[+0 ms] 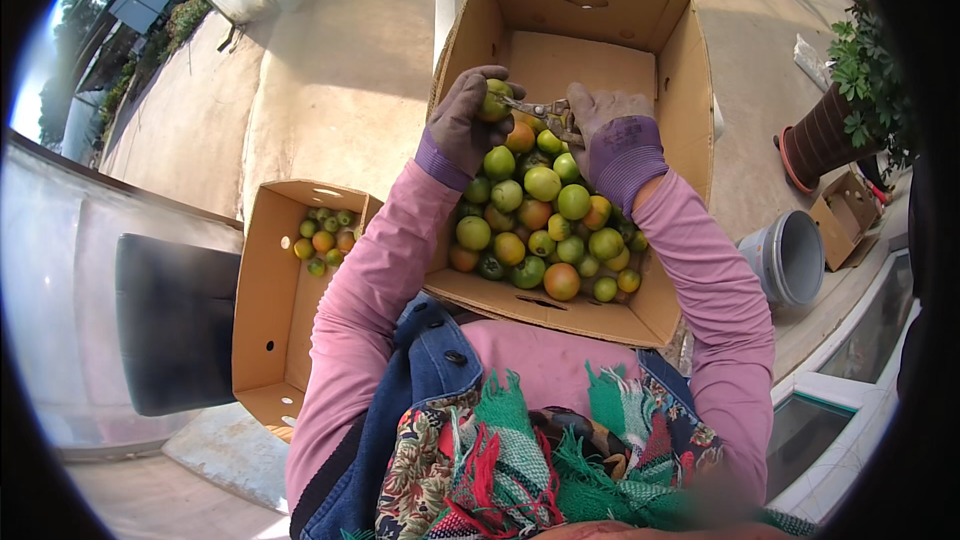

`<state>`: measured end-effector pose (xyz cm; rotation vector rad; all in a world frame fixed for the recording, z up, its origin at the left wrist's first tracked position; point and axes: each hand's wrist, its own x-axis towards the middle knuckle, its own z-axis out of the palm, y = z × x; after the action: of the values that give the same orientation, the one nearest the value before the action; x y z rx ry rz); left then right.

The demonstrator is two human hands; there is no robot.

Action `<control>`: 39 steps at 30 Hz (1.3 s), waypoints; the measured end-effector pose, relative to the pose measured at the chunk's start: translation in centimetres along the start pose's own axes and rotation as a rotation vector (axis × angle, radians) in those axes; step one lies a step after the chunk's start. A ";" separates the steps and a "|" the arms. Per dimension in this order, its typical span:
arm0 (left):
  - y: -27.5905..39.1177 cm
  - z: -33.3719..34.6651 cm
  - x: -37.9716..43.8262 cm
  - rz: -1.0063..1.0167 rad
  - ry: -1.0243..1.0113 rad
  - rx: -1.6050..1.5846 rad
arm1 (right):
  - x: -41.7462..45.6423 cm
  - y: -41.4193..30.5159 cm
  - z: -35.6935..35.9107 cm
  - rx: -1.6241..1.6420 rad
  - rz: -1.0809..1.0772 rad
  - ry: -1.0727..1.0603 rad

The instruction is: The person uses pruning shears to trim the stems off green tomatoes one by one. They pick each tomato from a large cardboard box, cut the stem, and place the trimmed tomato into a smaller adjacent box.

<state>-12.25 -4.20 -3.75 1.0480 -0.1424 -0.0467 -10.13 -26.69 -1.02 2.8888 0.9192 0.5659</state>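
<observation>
A green tomato (495, 100) sits in the gloved fingers of my left hand (465, 109), raised over a large cardboard box (600, 19). My right hand (616, 124), also gloved, grips a pair of pruning shears (555, 114) with worn metal handles. The tips of the shears meet the top of the tomato near its stem end; whether they touch the stem is too small to tell. Below both hands, many green and orange tomatoes (541, 184) fill the near part of the box. Bare cardboard shows in its far part.
At my left stands a second cardboard box (274, 300) with a small group of tomatoes (323, 241); a dark chair back (176, 324) is beside it. To the right are a grey bucket (796, 259), a potted plant (832, 135) and a smaller cardboard box (844, 221).
</observation>
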 end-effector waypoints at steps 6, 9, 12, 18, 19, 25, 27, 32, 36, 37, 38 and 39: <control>0.2 0.8 -0.4 0.035 -0.006 0.113 | -0.2 -0.1 0.2 -0.168 0.003 0.068; 0.3 1.3 -0.4 0.037 0.047 0.226 | -0.3 -0.2 0.3 -0.190 -0.001 0.078; -0.1 1.0 -0.1 0.034 0.075 0.266 | -0.4 -0.3 0.7 -0.209 -0.008 0.086; 0.0 0.6 0.2 0.014 0.108 0.186 | -0.2 0.2 -0.2 0.084 0.019 -0.043; -0.3 0.2 0.4 0.010 0.105 0.235 | -0.1 0.7 0.0 0.165 0.034 -0.016; -0.6 -0.3 -0.7 0.092 -0.084 1.373 | 0.5 3.1 1.0 0.291 0.219 0.105; -0.7 -0.4 -1.2 0.142 -0.196 1.600 | 0.5 3.4 1.4 0.299 0.228 0.119; -2.0 -0.2 -1.0 0.444 -0.215 1.566 | 0.6 3.3 1.1 0.322 0.226 0.137; -2.9 0.2 -1.1 0.294 -0.368 1.603 | 0.4 3.4 1.5 0.328 0.230 0.104; -2.9 0.2 -1.0 0.266 -0.375 1.630 | 0.5 3.4 1.4 0.316 0.233 0.115; -2.7 0.1 -0.8 0.238 -0.383 1.657 | 0.7 3.4 1.3 0.305 0.235 0.126; -2.6 0.1 -1.0 0.200 -0.391 1.679 | 0.5 3.2 1.3 0.297 0.237 0.127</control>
<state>-13.12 -5.47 -6.06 2.6870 -0.7139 0.0727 -7.54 -28.93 -1.55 3.2931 0.7334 0.6910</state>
